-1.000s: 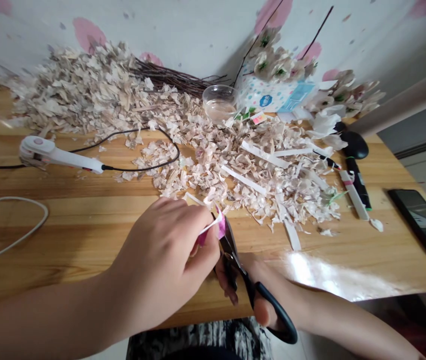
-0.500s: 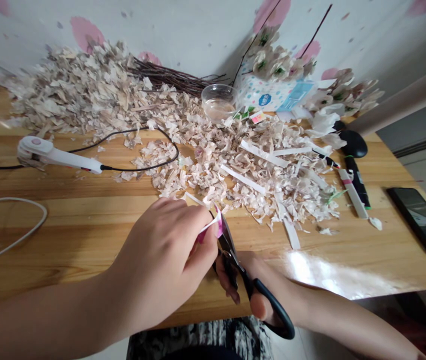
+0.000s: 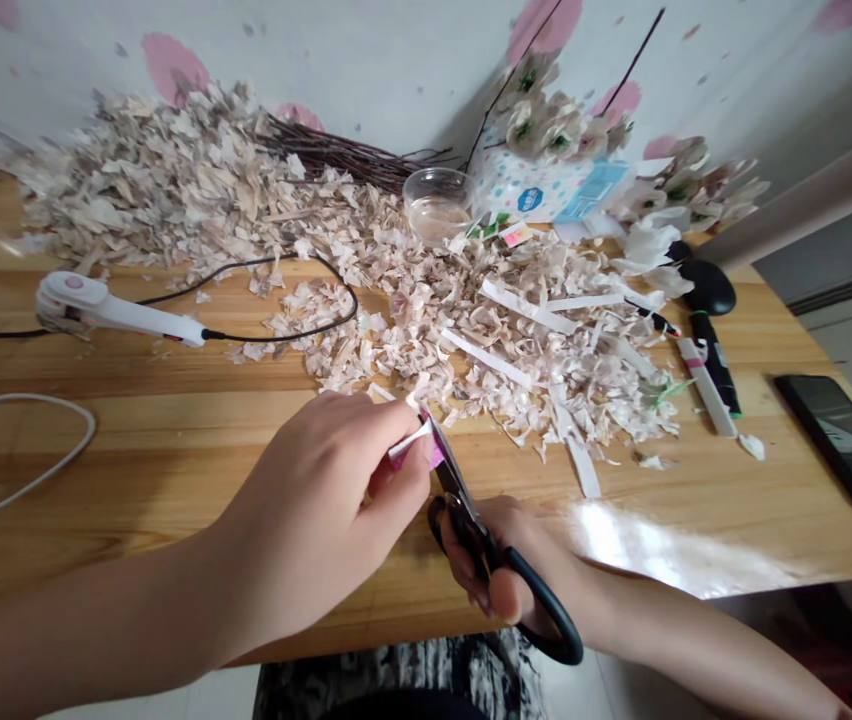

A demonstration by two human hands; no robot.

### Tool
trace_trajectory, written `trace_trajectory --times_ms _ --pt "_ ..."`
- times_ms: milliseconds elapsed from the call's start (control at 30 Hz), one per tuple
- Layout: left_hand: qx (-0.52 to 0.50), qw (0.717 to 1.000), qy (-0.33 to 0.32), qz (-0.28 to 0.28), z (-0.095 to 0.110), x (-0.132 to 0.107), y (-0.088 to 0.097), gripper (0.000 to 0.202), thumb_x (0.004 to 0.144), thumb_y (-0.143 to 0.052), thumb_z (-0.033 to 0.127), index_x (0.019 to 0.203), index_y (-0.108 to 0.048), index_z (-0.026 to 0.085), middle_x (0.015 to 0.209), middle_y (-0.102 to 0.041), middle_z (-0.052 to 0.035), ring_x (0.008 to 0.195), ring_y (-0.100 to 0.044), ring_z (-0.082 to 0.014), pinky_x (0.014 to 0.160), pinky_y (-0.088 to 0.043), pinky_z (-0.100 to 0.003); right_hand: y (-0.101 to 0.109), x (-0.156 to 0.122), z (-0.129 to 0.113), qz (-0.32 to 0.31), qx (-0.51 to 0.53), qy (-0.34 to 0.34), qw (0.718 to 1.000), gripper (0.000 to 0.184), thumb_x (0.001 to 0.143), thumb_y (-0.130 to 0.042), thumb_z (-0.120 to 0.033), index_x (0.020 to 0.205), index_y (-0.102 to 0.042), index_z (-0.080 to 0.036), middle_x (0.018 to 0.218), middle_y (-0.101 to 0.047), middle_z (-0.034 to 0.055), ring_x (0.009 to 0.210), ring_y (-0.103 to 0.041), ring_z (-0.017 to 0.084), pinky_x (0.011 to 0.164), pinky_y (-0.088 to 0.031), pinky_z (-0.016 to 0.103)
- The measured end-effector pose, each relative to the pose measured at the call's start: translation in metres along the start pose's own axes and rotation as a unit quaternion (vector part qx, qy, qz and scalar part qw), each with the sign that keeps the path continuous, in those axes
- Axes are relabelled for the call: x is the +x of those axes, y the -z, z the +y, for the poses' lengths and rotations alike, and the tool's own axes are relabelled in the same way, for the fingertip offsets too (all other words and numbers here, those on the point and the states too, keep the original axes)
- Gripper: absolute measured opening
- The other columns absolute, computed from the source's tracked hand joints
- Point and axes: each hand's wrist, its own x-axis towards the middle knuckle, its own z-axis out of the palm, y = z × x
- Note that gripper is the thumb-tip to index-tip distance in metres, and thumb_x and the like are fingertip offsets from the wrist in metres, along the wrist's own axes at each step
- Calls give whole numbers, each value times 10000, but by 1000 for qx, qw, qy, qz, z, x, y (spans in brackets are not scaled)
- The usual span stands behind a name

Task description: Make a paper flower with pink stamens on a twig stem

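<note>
My left hand [image 3: 336, 490] pinches a small pink-and-white piece of paper [image 3: 426, 452] between thumb and fingers, over the front part of the table. Black-handled scissors [image 3: 471, 525] are in my right hand [image 3: 516, 570], with the thumb through one loop. Their blades point away from me and lie along the paper's right edge, close to my left fingertips. Part of the paper is hidden inside my left hand. Just beyond the hands spread loose pale petal-like scraps [image 3: 411, 350], with several white paper strips [image 3: 486, 358] on top.
On the wooden table [image 3: 171, 430] lie a white corded device [image 3: 118, 312] at left and a phone [image 3: 842, 440] at right. A clear bowl [image 3: 437, 205], a bundle of twigs [image 3: 343, 150] and a tissue pack [image 3: 538, 185] with artificial flowers stand by the wall.
Both hands have shifted slightly left. The scissor blades are closer together along the paper, and the right hand's fingers have drawn in on the handles.
</note>
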Motion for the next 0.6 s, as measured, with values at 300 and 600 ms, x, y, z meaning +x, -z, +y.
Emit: trace_trajectory --times_ms 300,600 --pt "-4 1000 -4 3 -2 2 -2 239 930 -443 224 707 -511 174 620 -538 34 575 -480 -115 580 -334 -277 -2 -2 3 44 32 -20 998 707 567 -401 -885 604 -409 -179 500 -432 -24 460 -401 97 424 -317 200" --pt "-2 1000 -8 1 -1 2 0 232 914 -445 177 688 -495 171 619 -536 34 578 -487 -111 573 -347 -262 -2 -1 2 64 47 -9 997 701 564 -438 -879 590 -410 -179 522 -414 -29 471 -370 90 419 -311 204"
